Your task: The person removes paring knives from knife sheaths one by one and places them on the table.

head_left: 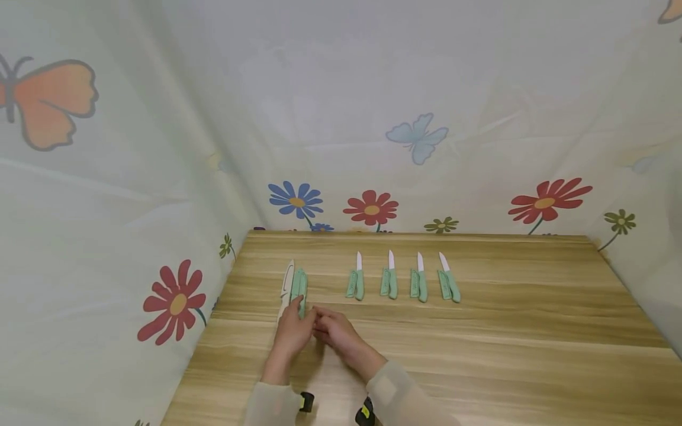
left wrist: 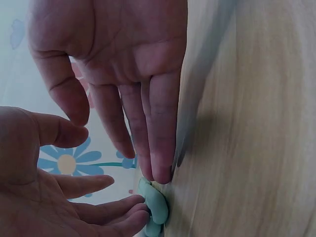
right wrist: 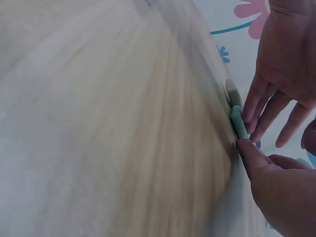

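My left hand (head_left: 293, 332) reaches over the lower end of a green-handled knife with its green sheath (head_left: 299, 284). Its fairly straight fingers lie at the green handle (left wrist: 157, 205) in the left wrist view. Just left of that lies a larger cream-coloured knife (head_left: 288, 278), its lower part running beside the left hand. Close on the other side is my right hand (head_left: 341, 336), fingers stretched toward the left hand. From the right wrist, one right fingertip (right wrist: 244, 145) shows right at the end of the green handle, with the left fingers alongside.
To the right, several small green-handled knives (head_left: 421, 287) lie in a row, pale blades pointing away, each beside a green sheath (head_left: 385, 282). The wood-grain table (head_left: 506, 355) meets a white cloth (head_left: 479, 77) printed with flowers and butterflies at its back and sides.
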Demonstrator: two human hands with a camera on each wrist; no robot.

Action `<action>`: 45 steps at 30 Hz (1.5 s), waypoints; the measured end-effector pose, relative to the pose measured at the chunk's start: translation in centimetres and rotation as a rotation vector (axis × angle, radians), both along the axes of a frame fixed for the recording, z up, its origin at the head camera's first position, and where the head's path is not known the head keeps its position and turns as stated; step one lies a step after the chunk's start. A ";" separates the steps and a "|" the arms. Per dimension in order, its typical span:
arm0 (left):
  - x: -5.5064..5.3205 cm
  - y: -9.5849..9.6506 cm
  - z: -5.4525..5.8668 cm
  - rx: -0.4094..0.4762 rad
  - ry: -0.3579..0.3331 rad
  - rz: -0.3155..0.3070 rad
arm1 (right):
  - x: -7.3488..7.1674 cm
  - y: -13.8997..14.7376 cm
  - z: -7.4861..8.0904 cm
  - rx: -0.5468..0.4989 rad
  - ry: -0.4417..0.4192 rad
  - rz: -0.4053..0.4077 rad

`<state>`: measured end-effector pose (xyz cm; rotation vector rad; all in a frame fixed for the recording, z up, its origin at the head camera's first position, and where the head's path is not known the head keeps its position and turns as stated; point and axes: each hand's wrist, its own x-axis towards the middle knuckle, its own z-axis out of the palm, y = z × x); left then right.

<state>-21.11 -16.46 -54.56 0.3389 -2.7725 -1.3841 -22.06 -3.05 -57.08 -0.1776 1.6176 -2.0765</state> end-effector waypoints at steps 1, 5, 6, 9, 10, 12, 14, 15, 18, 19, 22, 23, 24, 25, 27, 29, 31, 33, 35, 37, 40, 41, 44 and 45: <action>0.0 0.1 0.0 0.006 0.001 -0.002 | 0.1 0.0 0.0 -0.005 0.003 0.007; -0.1 0.2 0.0 0.026 0.028 -0.009 | 0.3 0.0 0.1 -0.008 0.006 0.017; -0.2 0.2 -0.1 0.030 0.034 -0.012 | 0.3 0.0 0.2 -0.004 0.009 0.016; -0.3 0.2 -0.3 0.037 0.055 -0.013 | 0.3 0.1 0.2 0.033 0.038 -0.010; -0.4 0.2 -0.4 0.037 0.055 -0.012 | 0.3 0.2 0.2 0.046 0.045 -0.020; -0.4 0.2 -0.5 0.037 0.051 -0.012 | 0.3 0.3 0.3 0.071 0.065 -0.037; -0.5 0.2 -0.7 0.036 0.043 -0.011 | 0.4 0.4 0.4 0.090 0.074 -0.046; -0.5 0.2 -0.8 0.038 0.036 -0.010 | 0.3 0.4 0.4 0.092 0.077 -0.044; -0.6 0.3 -0.9 0.043 0.024 -0.006 | 0.3 0.5 0.5 0.096 0.077 -0.034; -0.7 0.4 -0.9 0.043 0.023 -0.002 | 0.3 0.5 0.5 0.095 0.074 -0.033; -0.9 0.5 -0.9 0.034 0.036 0.021 | 0.3 0.7 0.4 0.089 0.065 -0.035; -1.0 0.5 -0.9 0.027 0.045 0.030 | 0.3 0.7 0.4 0.083 0.061 -0.038; -1.0 0.5 -0.9 0.020 0.052 0.042 | 0.3 0.8 0.4 0.078 0.057 -0.040; -1.1 0.5 -1.0 0.011 0.055 0.057 | 0.3 0.9 0.4 0.073 0.048 -0.043; -1.2 0.5 -1.1 -0.002 0.068 0.077 | 0.4 1.1 0.4 0.060 0.037 -0.048; -1.3 0.5 -1.2 -0.009 0.071 0.095 | 0.4 1.2 0.4 0.047 0.031 -0.053; -1.4 0.4 -1.5 -0.009 0.069 0.109 | 0.5 1.4 0.4 0.029 0.020 -0.057; -1.4 0.3 -1.6 -0.004 0.065 0.116 | 0.5 1.6 0.5 0.013 0.013 -0.057; -1.4 0.3 -1.8 -0.002 0.056 0.120 | 0.5 1.9 0.4 0.006 0.012 -0.056; -1.4 0.3 -1.8 0.003 0.046 0.121 | 0.6 2.1 0.5 0.001 0.006 -0.057; -1.3 0.4 -1.7 0.014 0.034 0.114 | 0.6 2.6 0.6 0.019 0.014 -0.064; -1.3 0.5 -1.6 0.022 0.028 0.111 | 0.7 2.8 0.6 0.023 0.012 -0.069; -1.2 0.8 -1.3 0.072 0.004 0.092 | 0.7 3.3 0.6 0.039 0.020 -0.088; -1.1 0.8 -1.2 0.102 -0.002 0.077 | 0.8 3.5 0.5 0.043 0.024 -0.094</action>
